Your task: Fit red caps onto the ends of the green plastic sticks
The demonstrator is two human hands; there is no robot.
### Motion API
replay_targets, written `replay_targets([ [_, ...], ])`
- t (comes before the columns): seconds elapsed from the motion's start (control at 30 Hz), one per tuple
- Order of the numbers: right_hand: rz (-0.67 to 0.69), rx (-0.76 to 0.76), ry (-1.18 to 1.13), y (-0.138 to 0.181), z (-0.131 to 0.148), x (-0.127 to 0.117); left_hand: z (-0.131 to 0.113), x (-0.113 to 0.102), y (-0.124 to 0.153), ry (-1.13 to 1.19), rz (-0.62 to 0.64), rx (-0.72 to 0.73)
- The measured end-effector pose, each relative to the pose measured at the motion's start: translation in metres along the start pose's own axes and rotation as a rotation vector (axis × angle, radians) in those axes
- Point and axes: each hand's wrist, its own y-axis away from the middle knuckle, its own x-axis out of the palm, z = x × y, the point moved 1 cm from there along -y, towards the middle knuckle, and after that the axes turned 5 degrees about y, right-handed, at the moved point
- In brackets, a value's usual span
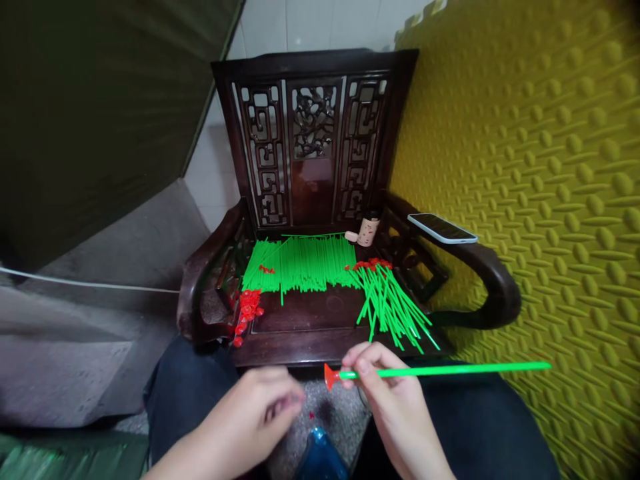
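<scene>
My right hand (377, 377) is closed in a pinch round a green plastic stick (460, 369), near its left end. The stick lies level, pointing right, and a red flared cup (330, 377) is fitted on that left end. To the left of it, apart from the stick, my left hand (273, 403) has its fingers curled in towards the thumb, slightly blurred, and nothing shows in it. On the chair seat (300, 320) lie a wide row of plain green sticks (310, 263), a heap of red cups (249, 308) and a loose bundle of green sticks with red ends (393, 300).
A patterned pink bottle (368, 230) stands at the seat's back right. On the chair's right arm lies a phone (443, 228). A yellow textured mat (540, 167) rises along the right. Below my hands is a blue object (323, 457), partly cut off.
</scene>
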Motion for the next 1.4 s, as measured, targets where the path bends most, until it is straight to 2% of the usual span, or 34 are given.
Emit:
replay_targets([
  [0.1, -0.01, -0.029, -0.041, -0.002, -0.006, 0.002, -0.002, 0.0, -0.023, 0.12, -0.15, -0.007],
  [0.23, 0.005, -0.054, -0.065, -0.001, -0.01, 0.003, -0.01, 0.017, -0.029, 0.291, -0.341, 0.048],
  [0.37, 0.011, -0.082, -0.076, 0.002, -0.011, 0.004, -0.01, 0.031, -0.028, 0.28, -0.434, 0.075],
  [0.5, 0.049, -0.122, -0.042, 0.004, -0.012, 0.008, -0.005, 0.031, -0.027, 0.221, -0.544, 0.11],
  [0.67, 0.044, -0.238, 0.094, 0.007, -0.013, 0.014, -0.003, 0.028, -0.022, 0.197, -0.581, 0.152],
  [0.8, 0.024, -0.272, 0.106, 0.01, -0.012, 0.018, -0.005, 0.03, -0.018, 0.168, -0.633, 0.211],
  [1.03, 0.001, -0.355, 0.29, 0.012, -0.006, 0.021, -0.003, 0.035, -0.014, 0.086, -0.651, 0.26],
  [1.13, -0.03, -0.382, 0.307, 0.013, -0.005, 0.021, -0.006, 0.036, -0.012, 0.075, -0.65, 0.247],
  [1.27, 0.002, -0.375, 0.305, 0.014, -0.004, 0.022, -0.007, 0.039, -0.01, 0.087, -0.605, 0.211],
  [1.4, 0.002, -0.44, 0.45, 0.012, 0.0, 0.023, 0.0, 0.043, -0.013, 0.121, -0.601, 0.181],
])
